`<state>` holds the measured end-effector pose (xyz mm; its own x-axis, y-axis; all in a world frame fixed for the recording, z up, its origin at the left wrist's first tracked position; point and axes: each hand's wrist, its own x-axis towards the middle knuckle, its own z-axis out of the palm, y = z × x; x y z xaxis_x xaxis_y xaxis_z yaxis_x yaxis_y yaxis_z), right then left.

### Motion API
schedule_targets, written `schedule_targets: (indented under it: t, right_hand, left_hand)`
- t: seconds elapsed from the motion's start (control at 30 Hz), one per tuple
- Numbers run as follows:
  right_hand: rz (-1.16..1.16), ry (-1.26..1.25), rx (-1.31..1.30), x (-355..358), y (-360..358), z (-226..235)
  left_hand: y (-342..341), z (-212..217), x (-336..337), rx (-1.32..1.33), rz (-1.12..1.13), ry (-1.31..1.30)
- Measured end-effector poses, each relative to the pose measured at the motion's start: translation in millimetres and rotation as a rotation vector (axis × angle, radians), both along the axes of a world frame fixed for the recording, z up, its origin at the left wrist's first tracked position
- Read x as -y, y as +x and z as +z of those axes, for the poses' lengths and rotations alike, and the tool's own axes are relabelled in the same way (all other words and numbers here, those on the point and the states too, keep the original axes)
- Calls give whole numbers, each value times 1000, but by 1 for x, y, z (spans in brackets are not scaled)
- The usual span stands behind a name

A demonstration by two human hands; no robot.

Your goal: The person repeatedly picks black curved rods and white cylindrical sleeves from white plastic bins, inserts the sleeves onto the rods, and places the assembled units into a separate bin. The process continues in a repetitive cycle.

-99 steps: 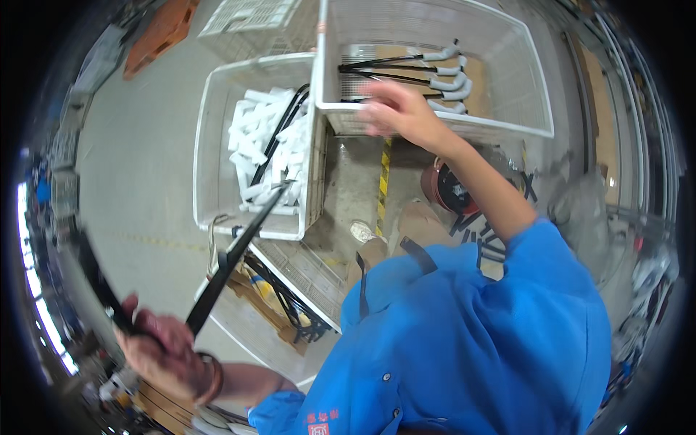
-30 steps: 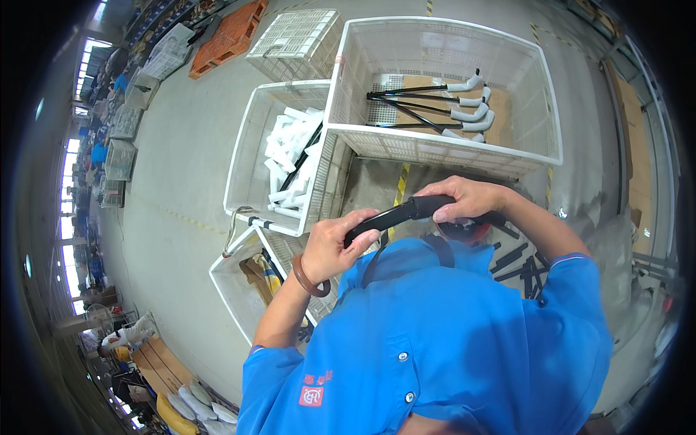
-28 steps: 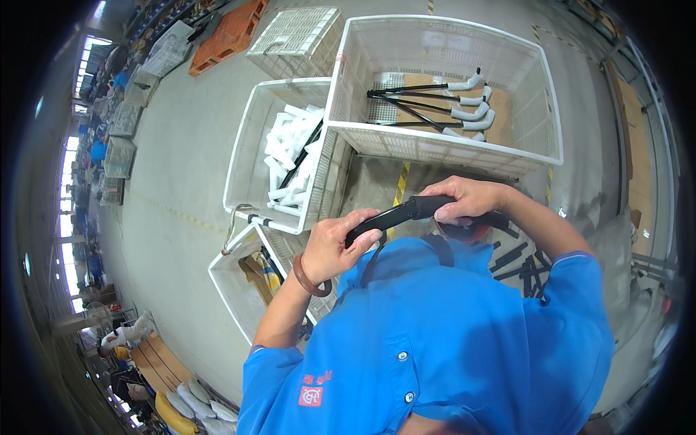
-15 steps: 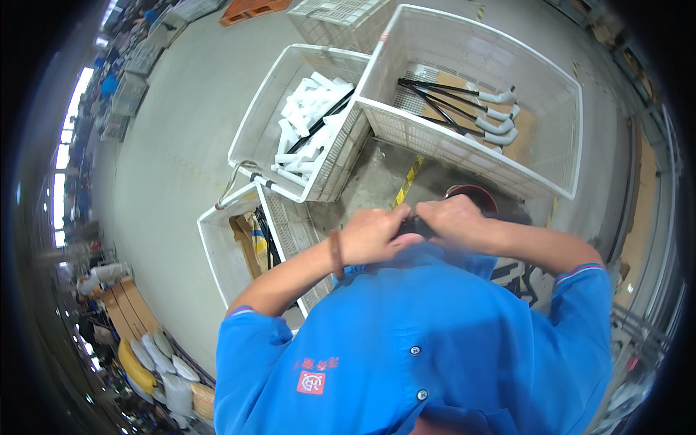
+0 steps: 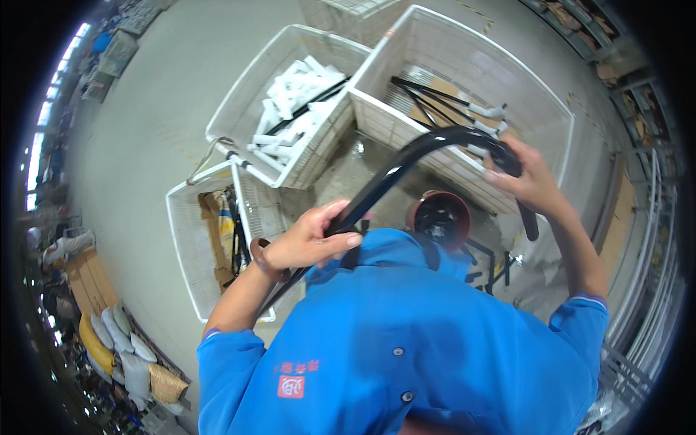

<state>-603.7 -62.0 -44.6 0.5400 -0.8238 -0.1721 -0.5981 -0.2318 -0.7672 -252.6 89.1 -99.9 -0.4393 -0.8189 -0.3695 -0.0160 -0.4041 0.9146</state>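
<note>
A glossy black bent tube (image 5: pixel 406 156) arches in front of my chest, from lower left up to the right. My left hand (image 5: pixel 319 235) is wrapped round its straight length, thumb on top. Near the bent end on the right, my right hand (image 5: pixel 533 177) grips it with thumb and fingers. A dark, round-tipped piece (image 5: pixel 529 221) hangs below that hand; whether it belongs to the tube I cannot tell. Below the arch stands a reddish-brown bucket (image 5: pixel 412 217) with something dark and shiny inside.
Ahead is a white crate (image 5: pixel 290 32) of white pieces; beside it, a larger crate (image 5: pixel 565 116) holds black rods with white bent ends. A smaller crate (image 5: pixel 174 239) stands at left. Black bent parts (image 5: pixel 493 268) lie on the floor at right. Shelving (image 5: pixel 638 101) lines the far right.
My hands were close together at my chest on a dark piece. They have moved apart, the right one up and rightward, and the bent tube now shows in full view between them.
</note>
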Motion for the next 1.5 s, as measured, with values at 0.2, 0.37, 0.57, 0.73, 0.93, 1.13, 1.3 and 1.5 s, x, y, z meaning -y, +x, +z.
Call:
schedule_targets:
  t: [0.2, 0.37, 0.57, 0.73, 0.93, 1.13, 1.3, 1.5]
  right_hand:
    - [83, -256, -234, 13, 12, -22]
    - [698, 6, -50, 71, 71, 8]
    - [1358, -389, -557, -13, 186, -43]
    - [1450, -412, -366, -52, 268, -88]
    - [1446, -813, -103, 1, 380, -110]
    - [749, -841, 80, 140, 441, -167]
    - [433, -379, -368, 202, 459, -362]
    - [1026, -214, -720, 225, 572, -645]
  left_hand:
    - [-48, -10, -31, 55, 213, 150]
    - [-56, -13, -44, 82, 277, -30]
    - [-45, -48, -52, 7, 222, 147]
    - [16, -70, -59, -122, 289, 411]
    - [128, -82, -34, -313, 411, 540]
    - [236, -169, -44, -238, 680, 545]
    - [251, -258, -92, 139, 1005, 677]
    - [218, -311, -134, 213, 1335, 885]
